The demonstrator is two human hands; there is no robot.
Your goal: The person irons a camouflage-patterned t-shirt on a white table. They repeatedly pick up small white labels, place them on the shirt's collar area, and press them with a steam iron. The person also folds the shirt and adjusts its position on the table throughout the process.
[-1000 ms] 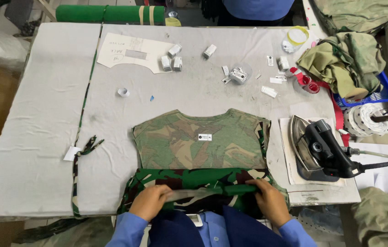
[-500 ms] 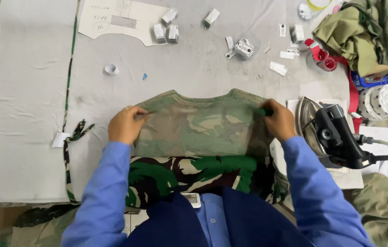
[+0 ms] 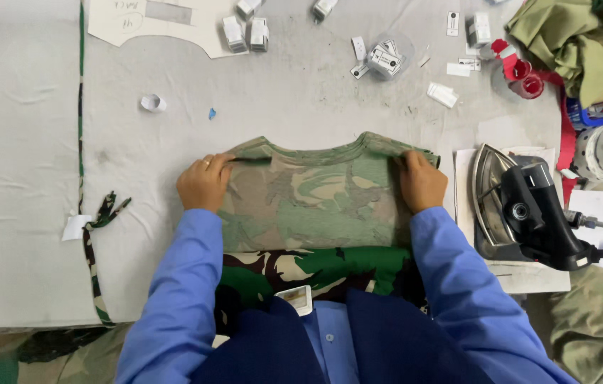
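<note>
Grey table (image 3: 24,235) holds a folded camouflage garment (image 3: 316,203) near its front edge; the left hand (image 3: 204,183) and right hand (image 3: 422,181) pinch its top corners, seemingly closed on cloth, an iron (image 3: 529,206) just right

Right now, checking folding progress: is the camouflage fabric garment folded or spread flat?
Folded: the camouflage fabric garment lies doubled, both hands pinching its layered top edge.
</note>
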